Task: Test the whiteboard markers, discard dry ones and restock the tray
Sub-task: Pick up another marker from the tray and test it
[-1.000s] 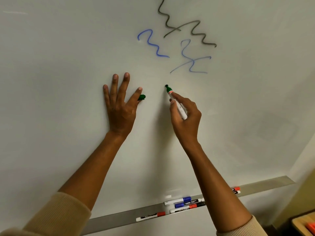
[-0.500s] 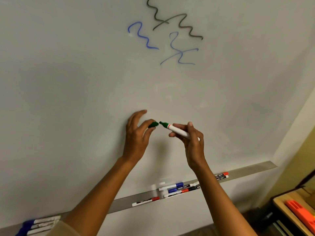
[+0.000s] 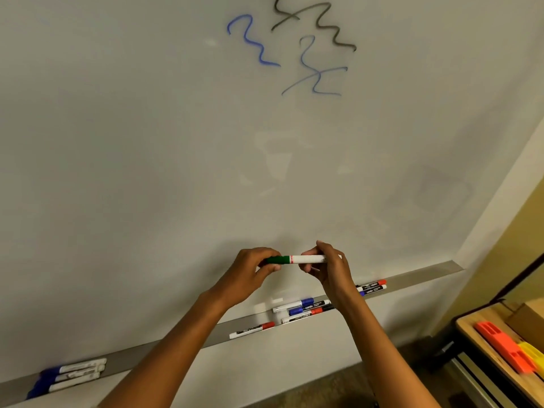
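Note:
A green marker (image 3: 306,259) with a white barrel lies level in front of the whiteboard (image 3: 147,157), low in the view. My left hand (image 3: 253,272) pinches its green cap (image 3: 278,260), which sits on the tip end. My right hand (image 3: 329,267) grips the barrel's right end. Blue and dark squiggles (image 3: 294,45) mark the board above; no green line shows. The grey tray (image 3: 426,275) below holds several markers: a red-capped one (image 3: 253,329), a blue and red cluster (image 3: 303,309), two more (image 3: 372,286) behind my right forearm, and blue ones (image 3: 67,376) at the far left.
A wooden cart (image 3: 471,334) stands at the lower right with an orange block (image 3: 503,346), a yellow one (image 3: 532,353) and a cardboard box (image 3: 527,316) on it. The yellow wall (image 3: 500,240) meets the board's right edge.
Both hands dropped from the board and came together. The green cap, held apart in my left hand, is now on the marker's tip. The view tilted down toward the tray.

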